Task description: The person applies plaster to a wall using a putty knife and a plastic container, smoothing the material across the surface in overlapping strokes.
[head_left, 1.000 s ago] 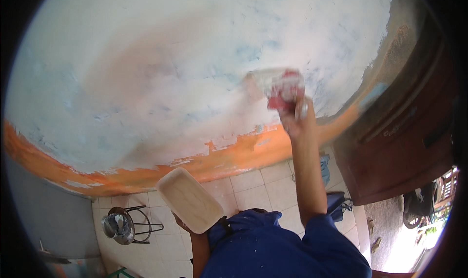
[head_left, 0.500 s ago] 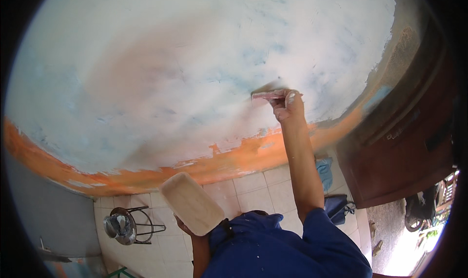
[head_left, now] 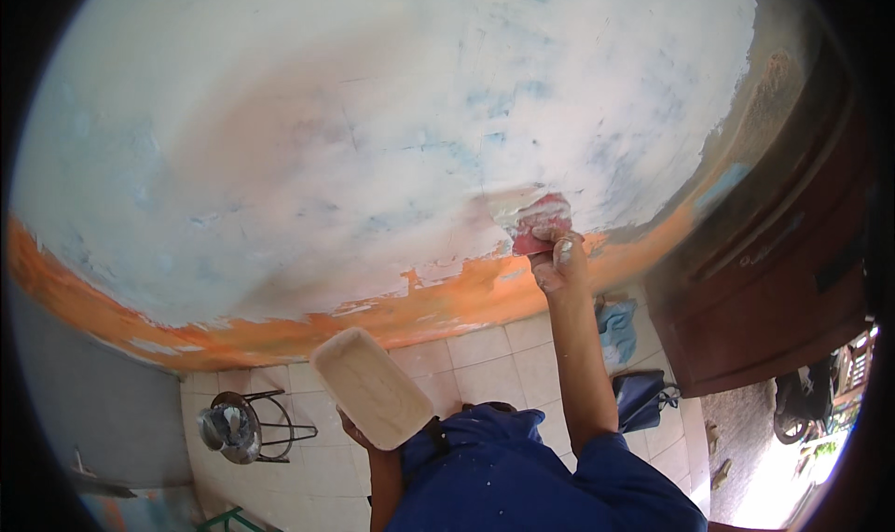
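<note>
In my right hand [head_left: 559, 262] I grip a flat red putty scraper [head_left: 543, 221] smeared with white filler. Its edge rests at or close to the wall [head_left: 373, 187], which carries a patchy white coat with bluish spots. An orange band [head_left: 447, 294] runs along the wall's lower part. My left hand [head_left: 352, 431], mostly hidden, is closed on the side of a beige rectangular tray [head_left: 371, 387] with rounded corners, held in front of my body. Dried white smears mark my right fingers.
A round stool [head_left: 244, 429] with thin legs stands on the tiled floor [head_left: 485, 359] at left, with a putty-smeared item on top. At right lie a blue cloth [head_left: 616, 331] and a dark blue bag [head_left: 641, 401], near a dark red door [head_left: 764, 280]. A parked motorcycle [head_left: 804, 401] shows outside.
My right hand has moved down the wall and the scraper has turned, so its red face now shows. The left hand and tray have barely shifted.
</note>
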A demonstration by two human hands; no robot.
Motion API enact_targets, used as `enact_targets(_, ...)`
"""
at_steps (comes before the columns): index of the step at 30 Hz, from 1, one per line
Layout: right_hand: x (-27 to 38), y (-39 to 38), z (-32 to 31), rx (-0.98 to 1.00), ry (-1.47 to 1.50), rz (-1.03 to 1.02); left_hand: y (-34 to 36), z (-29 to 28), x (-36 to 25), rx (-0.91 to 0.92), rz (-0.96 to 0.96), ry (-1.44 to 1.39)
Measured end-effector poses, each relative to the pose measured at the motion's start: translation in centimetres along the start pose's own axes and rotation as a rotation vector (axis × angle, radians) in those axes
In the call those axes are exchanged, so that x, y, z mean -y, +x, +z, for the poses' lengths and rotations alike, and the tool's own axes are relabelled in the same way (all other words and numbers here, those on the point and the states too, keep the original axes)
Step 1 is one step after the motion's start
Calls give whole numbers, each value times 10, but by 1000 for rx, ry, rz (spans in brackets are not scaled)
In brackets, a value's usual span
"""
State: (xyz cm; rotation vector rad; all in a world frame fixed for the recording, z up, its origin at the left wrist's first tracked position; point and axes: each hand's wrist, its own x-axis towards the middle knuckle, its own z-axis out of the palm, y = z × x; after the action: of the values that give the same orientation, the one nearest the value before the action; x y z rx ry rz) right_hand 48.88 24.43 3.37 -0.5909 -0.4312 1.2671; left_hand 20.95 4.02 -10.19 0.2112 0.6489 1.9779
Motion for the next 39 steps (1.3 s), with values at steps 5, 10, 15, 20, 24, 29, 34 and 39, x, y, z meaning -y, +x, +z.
enact_targets(5, -13, 34, 4, -199, 11, 24, 6, -58, 1, 234, 73, 215)
enact_targets(10, 18, 52, 47, -11, 72, 53, 10, -47, -4, 139, -79, -81)
enact_targets(15, 59, 51, 76, 139, 175, -87, 18, -67, -5, 199, 85, 264)
enact_targets(20, 79, 20, 96, 167, 102, -195, 7, -29, -5, 195, -33, -43)
enact_targets(24, 49, -7, 49, 208, -22, -171, -4, 8, -9, 19, 46, -42)
enact_targets(29, -23, -15, -16, -60, 97, 98, 5, -65, -7, 170, 57, 132)
enact_targets(34, -23, 30, -2, 239, 115, 10, 11, -55, -6, 163, 44, 112)
enact_targets(39, -16, 51, 36, -128, 8, 80, 14, -48, -5, 148, -47, -40)
